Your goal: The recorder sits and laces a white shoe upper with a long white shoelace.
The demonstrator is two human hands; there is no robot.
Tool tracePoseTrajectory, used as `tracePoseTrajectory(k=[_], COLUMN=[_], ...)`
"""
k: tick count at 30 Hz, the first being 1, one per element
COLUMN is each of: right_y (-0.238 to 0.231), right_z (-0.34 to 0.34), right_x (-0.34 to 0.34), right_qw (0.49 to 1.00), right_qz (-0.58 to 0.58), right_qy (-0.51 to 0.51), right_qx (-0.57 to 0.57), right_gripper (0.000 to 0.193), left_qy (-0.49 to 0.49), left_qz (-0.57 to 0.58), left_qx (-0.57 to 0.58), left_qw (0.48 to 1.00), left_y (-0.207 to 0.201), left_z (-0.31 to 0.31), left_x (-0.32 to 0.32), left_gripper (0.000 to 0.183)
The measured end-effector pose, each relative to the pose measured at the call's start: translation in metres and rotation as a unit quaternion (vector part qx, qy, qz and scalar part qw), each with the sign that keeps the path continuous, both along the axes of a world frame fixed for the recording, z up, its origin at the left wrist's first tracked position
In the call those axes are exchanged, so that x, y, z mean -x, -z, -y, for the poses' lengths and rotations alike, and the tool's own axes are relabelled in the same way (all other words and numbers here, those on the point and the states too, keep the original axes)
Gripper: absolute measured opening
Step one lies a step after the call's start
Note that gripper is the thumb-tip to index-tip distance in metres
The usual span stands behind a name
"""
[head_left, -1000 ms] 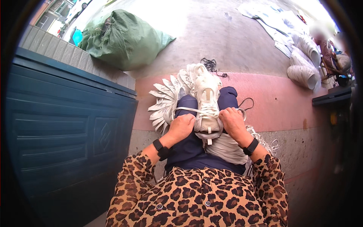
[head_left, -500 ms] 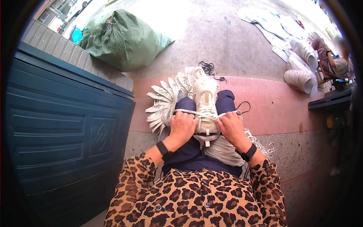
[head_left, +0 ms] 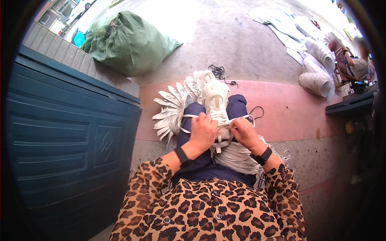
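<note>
Hands: my left hand point(head_left: 203, 131) and right hand point(head_left: 242, 133) are both closed, each pinching one end of the flat white shoelace point(head_left: 185, 117).
Shoe: the white mesh sneaker point(head_left: 215, 100) lies on my lap between my knees, toe pointing away.
Advice: I judge it best to keep both ends evenly taut and untwisted.
Around: fanned white insoles point(head_left: 169, 112) lie to my left, and the green sack point(head_left: 128, 44) sits further off.

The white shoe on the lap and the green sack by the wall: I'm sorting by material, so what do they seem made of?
The white shoe looks like matte knit or mesh fabric, going by its soft, dull surface, though that is not certain. The green sack looks like woven plastic: slightly shiny, with sharp creases.
</note>
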State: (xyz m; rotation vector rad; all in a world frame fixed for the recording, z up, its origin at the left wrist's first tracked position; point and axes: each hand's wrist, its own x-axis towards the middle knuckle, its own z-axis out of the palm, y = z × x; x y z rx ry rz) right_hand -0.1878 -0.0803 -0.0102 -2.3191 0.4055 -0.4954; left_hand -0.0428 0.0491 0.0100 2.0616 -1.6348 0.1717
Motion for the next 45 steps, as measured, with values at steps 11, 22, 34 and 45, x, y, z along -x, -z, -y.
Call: tracePoseTrajectory(k=[11,22,34,45], right_y=[-0.014,-0.012,-0.092,-0.191], right_z=[-0.015,-0.02,-0.013,0.022], right_x=[-0.005,-0.009,-0.012,0.01], right_qw=[0.927,0.898,0.972,0.888], right_qz=[-0.149,-0.131,0.231,0.418], right_qy=[-0.053,-0.04,0.025,0.148], right_qx=[0.341,0.418,0.031,-0.119], right_gripper=[0.015,0.023,0.011,0.015], left_qy=[0.015,0.01,0.07,0.095], left_qz=[-0.118,-0.651,-0.557,-0.145], left_qx=[-0.09,-0.146,-0.223,-0.336], left_qw=[0.989,0.745,0.797,0.926], left_y=[0.002,-0.004,-0.006,-0.009], left_z=[0.023,0.057,0.071,0.049], left_x=[-0.027,-0.047,-0.031,-0.051], left_gripper=[0.01,0.016,0.024,0.016])
